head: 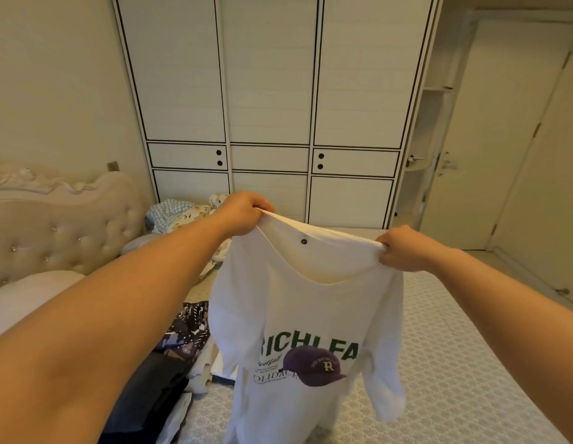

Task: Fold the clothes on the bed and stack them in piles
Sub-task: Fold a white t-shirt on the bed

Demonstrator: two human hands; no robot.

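1. Both hands make the grip: the left hand (243,213) pinches one shoulder of the white T-shirt (310,331), and the right hand (403,248) pinches the other shoulder, fingers curled round the cloth.
2. Between the two hands the neckline sags a little; the left hand is higher and farther, the right hand lower and more to the right.
3. From the grip the shirt hangs straight down, so its long axis is vertical, with the printed side toward the person. The lower hem goes out of view at the bottom.
4. Under the shirt and to its right lies bare bed (454,363); to the left, near the hanging cloth, lies a heap of dark clothes (169,363).
5. My judgement: the next move is to lay the shirt flat, and the free place is to the right, so both hands should lower it there, away from the heap.
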